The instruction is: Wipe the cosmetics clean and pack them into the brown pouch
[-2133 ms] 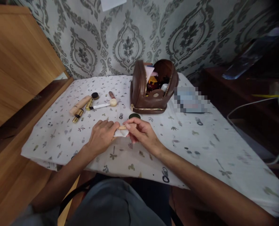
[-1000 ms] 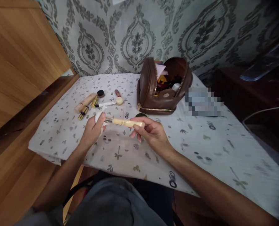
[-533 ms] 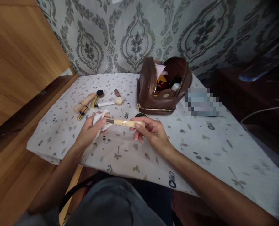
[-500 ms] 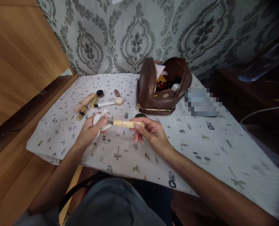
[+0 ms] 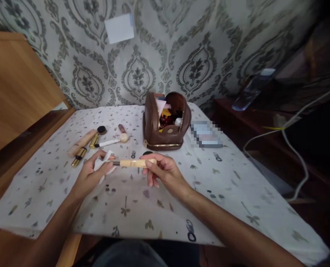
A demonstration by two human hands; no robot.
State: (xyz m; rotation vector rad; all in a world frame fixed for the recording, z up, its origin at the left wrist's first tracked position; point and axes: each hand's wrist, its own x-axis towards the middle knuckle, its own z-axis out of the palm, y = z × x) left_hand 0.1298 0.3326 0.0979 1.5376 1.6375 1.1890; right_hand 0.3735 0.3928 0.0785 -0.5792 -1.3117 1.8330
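Note:
My right hand [image 5: 165, 168] pinches the right end of a slim cream-yellow cosmetic tube [image 5: 131, 163] with a grey end, held level above the table. My left hand [image 5: 94, 172] is closed on a folded white tissue [image 5: 100, 163], at the tube's grey end. Fingers and tissue hide the tip of that end. Just behind my right fingers a dark round item [image 5: 147, 152] shows in part on the cloth.
Beyond my left hand lie a beige tube [image 5: 82, 142], gold-and-black tubes [image 5: 79, 157], a black round lid [image 5: 101, 129] and a white pen-like stick [image 5: 109, 143]. A brown cosmetic bag [image 5: 165, 137] stands unzipped at the back, with a blurred flat item [image 5: 206, 134] right of it.
The camera view has tilted up and shifted right, so more wall and a bottle at the right show. Both hands keep their holds on the tissue and the tube.

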